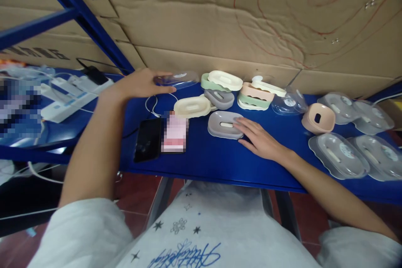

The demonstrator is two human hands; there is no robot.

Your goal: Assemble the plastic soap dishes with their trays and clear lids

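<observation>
My left hand [141,83] reaches to the back of the table, with thumb and fingers closed around the left end of a clear plastic lid [186,80] that bears a small round label. My right hand [259,138] grips the right end of a grey soap dish [216,125], its fingers over the rim and its thumb along the near edge. The dish lies flat, with a pale slot in its middle. Behind it are a cream dish [190,108] and a darker grey dish [221,99], touching each other.
Stacked green, cream and pink trays [256,91] stand at the back beside clear lids [289,102]. A pink cup-shaped holder [323,119] and several lidded grey dishes [341,157] are at right. Two phones [147,140] lie at left, near a power strip [67,100].
</observation>
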